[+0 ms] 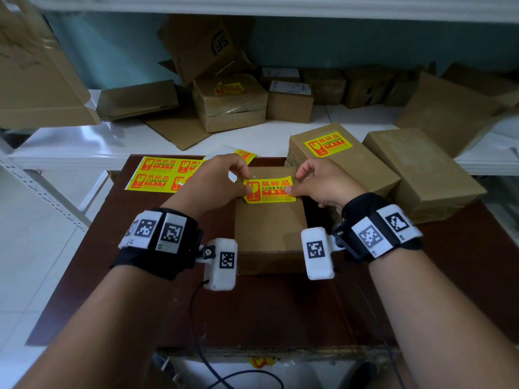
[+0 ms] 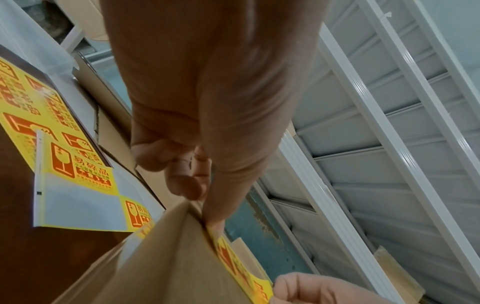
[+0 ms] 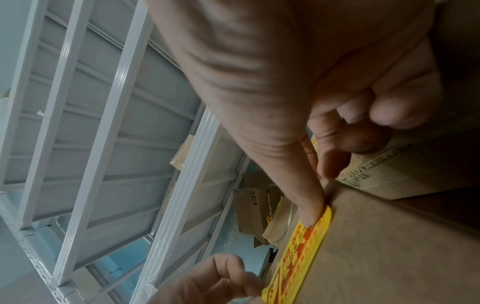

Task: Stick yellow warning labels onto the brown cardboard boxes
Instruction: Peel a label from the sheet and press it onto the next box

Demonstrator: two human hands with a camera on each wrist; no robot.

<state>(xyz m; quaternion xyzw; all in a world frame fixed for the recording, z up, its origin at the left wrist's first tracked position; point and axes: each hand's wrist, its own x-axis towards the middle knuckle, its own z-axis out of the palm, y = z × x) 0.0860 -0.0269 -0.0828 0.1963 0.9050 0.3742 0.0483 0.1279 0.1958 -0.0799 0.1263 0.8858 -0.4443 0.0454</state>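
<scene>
Label (image 1: 270,190), yellow with red print, held over the far end of the middle box (image 1: 271,228) on the brown table (image 1: 140,276); left hand (image 1: 209,182) pinching its left end, right hand (image 1: 323,183) pinching its right end. Not yet smoothed flat, as far as can be judged. Done already: labelled box (image 1: 337,161) just to the right, another far back on the shelf (image 1: 229,101). Left to do: plain box (image 1: 421,169) at far right, others on the shelf. Sheet of labels (image 1: 160,175) lying at left, several unused.

Left wrist: thumb and fingers (image 2: 187,185) nipping the label's corner (image 2: 228,255) at the box edge; sheet (image 2: 72,174) beside.

Right wrist: thumb (image 3: 309,207) pressing the label's end (image 3: 306,242) on the cardboard, other fingers curled clear
</scene>
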